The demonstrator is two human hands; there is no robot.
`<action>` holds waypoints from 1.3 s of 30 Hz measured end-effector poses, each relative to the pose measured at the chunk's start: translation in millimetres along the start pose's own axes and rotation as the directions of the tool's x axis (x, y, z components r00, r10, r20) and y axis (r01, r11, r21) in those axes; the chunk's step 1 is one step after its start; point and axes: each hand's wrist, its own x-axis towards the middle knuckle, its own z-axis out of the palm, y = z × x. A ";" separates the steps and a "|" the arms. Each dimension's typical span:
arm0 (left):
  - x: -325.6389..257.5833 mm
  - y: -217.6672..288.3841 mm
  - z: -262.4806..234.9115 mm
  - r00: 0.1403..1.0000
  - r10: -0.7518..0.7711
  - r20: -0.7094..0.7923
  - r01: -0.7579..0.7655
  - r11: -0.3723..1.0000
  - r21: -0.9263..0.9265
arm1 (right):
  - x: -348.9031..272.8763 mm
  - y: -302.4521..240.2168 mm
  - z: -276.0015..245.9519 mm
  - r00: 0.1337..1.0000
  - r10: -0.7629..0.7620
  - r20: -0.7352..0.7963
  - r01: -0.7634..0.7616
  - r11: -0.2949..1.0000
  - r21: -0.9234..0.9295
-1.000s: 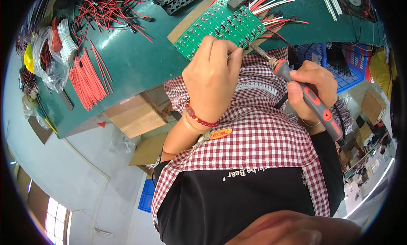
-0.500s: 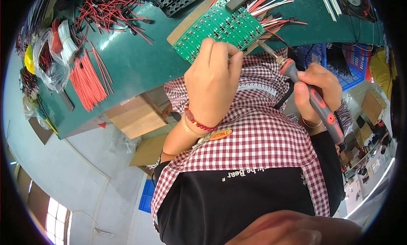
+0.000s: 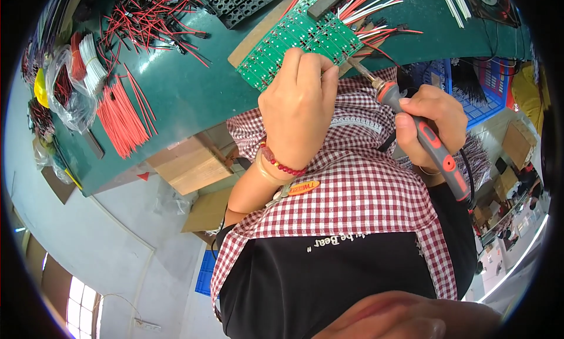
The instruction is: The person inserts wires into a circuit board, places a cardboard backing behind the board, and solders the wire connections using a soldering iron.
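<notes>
My right hand grips a grey and orange soldering iron. The iron's metal tip is at the near right edge of a green circuit board, closer to it than before. My left hand is closed in a pinch over the board's near edge. Whatever its fingertips hold is hidden behind the fingers. The board lies on a wooden strip, with a dark bar across its far side. Red and white wires stick out past the board's far right side.
On the green table, red wires with black connectors form a loose heap at the left, beside bundled pink-red wires and white wires. A black perforated tray stands at the back. Blue crates are at the right.
The soldering iron has moved left, bringing its tip to the board's edge. My left hand has shifted very slightly and stays pinched over the board.
</notes>
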 end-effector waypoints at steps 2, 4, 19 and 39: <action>2.1 -1.3 1.4 1.000 0.022 -0.009 -0.022 1.000 -0.004 | 2.9 -3.9 -0.6 1.000 -0.021 0.015 0.022 0.999 -0.026; 2.7 -1.8 2.1 0.999 0.045 -0.018 -0.045 0.999 -0.011 | 2.9 -3.5 -1.1 0.999 -0.042 0.032 0.043 0.997 -0.056; 8.5 2.9 6.3 1.000 0.020 -0.012 -0.020 1.000 0.000 | -6.0 4.5 -5.6 0.994 0.092 -0.063 -0.091 0.996 0.008; 9.4 4.0 -2.5 1.000 -0.024 -0.014 0.023 0.999 -0.041 | 1.5 7.5 -17.5 0.992 -0.006 -0.130 0.006 1.000 0.001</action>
